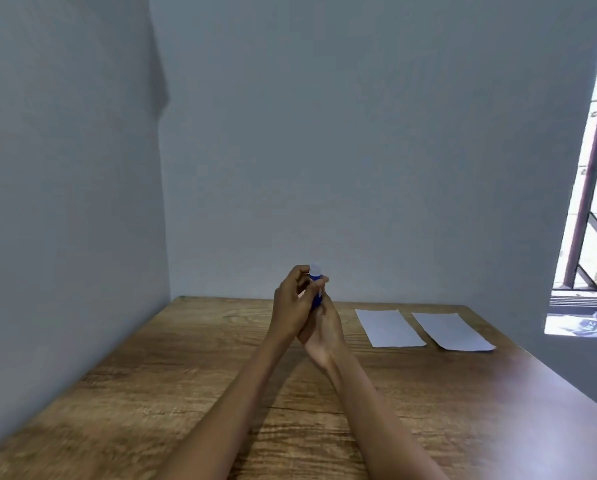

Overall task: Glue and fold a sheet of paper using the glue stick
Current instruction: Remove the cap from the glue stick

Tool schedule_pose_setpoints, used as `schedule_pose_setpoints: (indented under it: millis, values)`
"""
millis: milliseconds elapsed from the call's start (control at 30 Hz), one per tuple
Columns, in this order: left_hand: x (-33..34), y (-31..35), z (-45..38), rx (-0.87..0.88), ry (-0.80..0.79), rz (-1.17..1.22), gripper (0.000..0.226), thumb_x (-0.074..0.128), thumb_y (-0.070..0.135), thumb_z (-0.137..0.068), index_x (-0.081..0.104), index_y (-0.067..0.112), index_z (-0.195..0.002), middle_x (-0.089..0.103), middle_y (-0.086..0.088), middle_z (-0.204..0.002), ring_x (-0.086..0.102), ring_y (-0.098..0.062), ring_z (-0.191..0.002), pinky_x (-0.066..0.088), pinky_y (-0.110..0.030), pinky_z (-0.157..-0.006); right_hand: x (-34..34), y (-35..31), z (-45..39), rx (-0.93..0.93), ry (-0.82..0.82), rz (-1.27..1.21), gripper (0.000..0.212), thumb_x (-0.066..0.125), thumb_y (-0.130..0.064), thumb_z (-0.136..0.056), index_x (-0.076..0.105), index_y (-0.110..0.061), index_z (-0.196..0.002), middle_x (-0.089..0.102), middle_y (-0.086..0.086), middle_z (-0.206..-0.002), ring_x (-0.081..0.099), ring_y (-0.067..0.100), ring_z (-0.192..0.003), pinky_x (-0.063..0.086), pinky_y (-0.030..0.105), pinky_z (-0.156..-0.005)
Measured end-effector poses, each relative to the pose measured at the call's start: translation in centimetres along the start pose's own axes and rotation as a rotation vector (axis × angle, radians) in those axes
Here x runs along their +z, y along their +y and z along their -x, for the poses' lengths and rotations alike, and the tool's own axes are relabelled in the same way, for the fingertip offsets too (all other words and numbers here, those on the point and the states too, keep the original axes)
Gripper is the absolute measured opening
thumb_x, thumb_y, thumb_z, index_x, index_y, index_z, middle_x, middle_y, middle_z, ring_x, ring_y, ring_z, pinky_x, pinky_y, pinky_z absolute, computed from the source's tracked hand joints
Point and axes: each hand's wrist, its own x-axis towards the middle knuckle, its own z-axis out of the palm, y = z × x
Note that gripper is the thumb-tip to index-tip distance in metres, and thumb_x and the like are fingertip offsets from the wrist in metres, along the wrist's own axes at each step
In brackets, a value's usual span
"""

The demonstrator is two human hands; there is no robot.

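glue stick (315,295): blue, pale cap | paper sheets (390,328): white | table (151,375): brown wood grain | wall (324,133): grey

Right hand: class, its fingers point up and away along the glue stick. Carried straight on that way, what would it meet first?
Probably the grey wall behind the table. The right hand points up past the glue stick, clear of both paper sheets; depth is unclear.

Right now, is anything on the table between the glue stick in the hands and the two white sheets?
Nothing visible: bare wooden table separates the blue glue stick, held in both hands, from the nearer white paper sheet.
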Motion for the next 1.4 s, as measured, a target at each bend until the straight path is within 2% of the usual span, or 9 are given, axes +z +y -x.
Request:
schedule_pose_setpoints:
  millis: [100,267,333,500,700,800,1033,1233,1400]
  values:
    - [-0.6,-0.1,0.1,0.026,0.015,-0.064,0.013,0.06,0.019,-0.089,0.06,0.031,-0.094,0.073,0.014,-0.09,0.067,-0.001,-0.091,0.053,-0.02,-0.077,-0.8,-0.1,0.2,0.057,-0.081,-0.042,0.043,0.039,-0.041,-0.099,0.06,-0.013,-0.125,0.065,0.007,-0.121,0.063,0.017,-0.111,0.054,0.03,-0.082]
    - [-0.2,0.4,0.3,0.095,-0.024,-0.095,0.013,0.057,0.018,-0.091,0.055,0.03,-0.095,0.072,0.014,-0.092,0.067,0.002,-0.089,0.05,-0.01,-0.07,-1.8,-0.8,0.1,0.029,-0.049,0.059,0.04,0.054,-0.049,-0.088,0.073,-0.017,-0.103,0.064,0.002,-0.088,0.061,0.012,-0.08,0.049,0.027,-0.071]
    - [0.6,0.6,0.7,0.136,-0.082,-0.123,0.011,0.055,0.015,-0.092,0.056,0.023,-0.099,0.073,0.01,-0.096,0.067,0.0,-0.091,0.052,-0.014,-0.072,-2.0,-1.0,0.1,0.015,-0.017,0.017,0.039,0.064,-0.052,-0.079,0.074,-0.017,-0.093,0.065,-0.001,-0.079,0.063,0.009,-0.073,0.05,0.025,-0.066]
    - [0.3,0.7,0.8,0.226,-0.083,-0.211,0.016,0.054,0.011,-0.093,0.055,0.014,-0.108,0.071,0.0,-0.101,0.066,-0.007,-0.088,0.054,-0.03,-0.073,-2.1,-1.1,0.4,0.033,-0.126,-0.062,0.04,0.045,-0.04,-0.097,0.06,-0.015,-0.125,0.066,0.004,-0.117,0.062,0.015,-0.111,0.054,0.03,-0.083]
    - [1.0,0.4,1.4,0.276,-0.161,-0.283,0.019,0.048,0.01,-0.092,0.05,0.025,-0.104,0.071,-0.005,-0.098,0.068,-0.018,-0.089,0.055,-0.039,-0.073,-2.8,-1.3,0.1,0.023,-0.046,-0.042,0.032,0.057,-0.041,-0.086,0.071,-0.016,-0.1,0.068,0.001,-0.097,0.066,0.012,-0.094,0.055,0.027,-0.076]
    - [1.0,0.2,1.5,0.28,-0.167,-0.308,0.019,0.046,0.01,-0.094,0.048,0.027,-0.102,0.07,-0.007,-0.092,0.067,-0.02,-0.081,0.054,-0.04,-0.068,-2.4,-1.1,0.2,0.023,-0.019,-0.031,0.035,0.057,-0.044,-0.088,0.067,-0.016,-0.106,0.069,0.0,-0.099,0.066,0.011,-0.096,0.055,0.027,-0.079]
    - [-0.1,-0.5,0.9,0.203,-0.064,-0.206,0.015,0.052,0.013,-0.095,0.053,0.018,-0.108,0.07,0.007,-0.1,0.065,0.004,-0.091,0.05,-0.01,-0.072,-2.3,-1.0,0.3,0.038,-0.033,0.064,0.033,0.049,-0.039,-0.091,0.073,-0.018,-0.095,0.057,0.003,-0.086,0.057,0.014,-0.078,0.048,0.027,-0.07]
    - [0.0,-0.9,1.1,0.135,-0.05,-0.156,0.014,0.054,0.014,-0.094,0.054,0.02,-0.106,0.07,0.011,-0.098,0.065,0.006,-0.09,0.049,-0.009,-0.07,-2.0,-0.6,0.5,0.094,-0.075,0.137,0.045,0.038,-0.05,-0.097,0.068,-0.021,-0.114,0.07,0.001,-0.109,0.066,0.014,-0.097,0.053,0.029,-0.077]
    - [-0.9,-1.3,0.6,0.044,0.023,-0.08,0.008,0.053,0.021,-0.095,0.052,0.023,-0.102,0.073,0.001,-0.1,0.067,-0.001,-0.091,0.054,-0.023,-0.077,-2.1,-0.4,0.3,0.09,-0.075,0.171,0.037,0.051,-0.042,-0.089,0.066,-0.013,-0.106,0.053,0.0,-0.07,0.047,0.009,-0.057,0.038,0.022,-0.054]
